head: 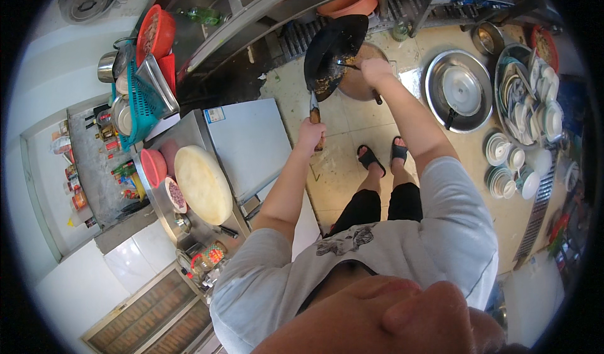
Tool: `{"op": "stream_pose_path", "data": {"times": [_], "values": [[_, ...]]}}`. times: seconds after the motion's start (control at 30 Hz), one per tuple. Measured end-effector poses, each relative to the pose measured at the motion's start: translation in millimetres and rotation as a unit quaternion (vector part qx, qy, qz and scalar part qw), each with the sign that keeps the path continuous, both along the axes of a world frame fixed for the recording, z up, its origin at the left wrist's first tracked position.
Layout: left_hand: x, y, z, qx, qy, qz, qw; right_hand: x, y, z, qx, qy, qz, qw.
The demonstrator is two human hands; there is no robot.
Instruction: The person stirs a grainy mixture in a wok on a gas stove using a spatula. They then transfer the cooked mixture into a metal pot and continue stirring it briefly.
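Note:
My left hand [311,135] grips the wooden handle of a black wok [332,38]. The wok is steeply tilted above a wide metal basin or pot [361,92] low down by the floor. Crumbly yellowish-brown food bits [325,81] cling to the wok's inner side. In my right hand [376,72] is a cooking utensil [349,66], likely a spatula, its head against the wok's inside and its brown handle end showing below my fist. Brownish contents [351,81] show in the basin, which is partly hidden by the wok and my right hand.
To the left, a steel counter holds a round cutting board [203,184], a pink bowl [154,167] and a teal basket [137,118]. A white appliance top [250,146] adjoins it. On the floor at right stand a large metal basin [434,104], stacked dishes [519,99] and bowls [498,149].

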State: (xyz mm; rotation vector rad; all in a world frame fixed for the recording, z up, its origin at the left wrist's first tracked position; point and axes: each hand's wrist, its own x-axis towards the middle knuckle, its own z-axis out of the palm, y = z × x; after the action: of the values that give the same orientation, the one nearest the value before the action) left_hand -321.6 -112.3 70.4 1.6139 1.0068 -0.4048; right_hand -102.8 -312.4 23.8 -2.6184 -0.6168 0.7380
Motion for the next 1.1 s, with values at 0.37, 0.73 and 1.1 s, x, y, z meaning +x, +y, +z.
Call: {"op": "stream_pose_path", "data": {"times": [0.37, 0.73, 1.1], "values": [[-3, 5, -18, 0.025, 0.024, 0.003, 0.999, -30, -35, 87, 0.047, -0.01, 0.024, 0.999], [16, -4, -6, -0.026, 0.031, 0.03, 0.999, -48, -72, -31, 0.074, 0.045, -0.08, 0.993], [25, 8, -24, -0.083, 0.03, 0.066, 0.994, -98, -51, -113, 0.093, 0.102, -0.199, 0.97]]}}
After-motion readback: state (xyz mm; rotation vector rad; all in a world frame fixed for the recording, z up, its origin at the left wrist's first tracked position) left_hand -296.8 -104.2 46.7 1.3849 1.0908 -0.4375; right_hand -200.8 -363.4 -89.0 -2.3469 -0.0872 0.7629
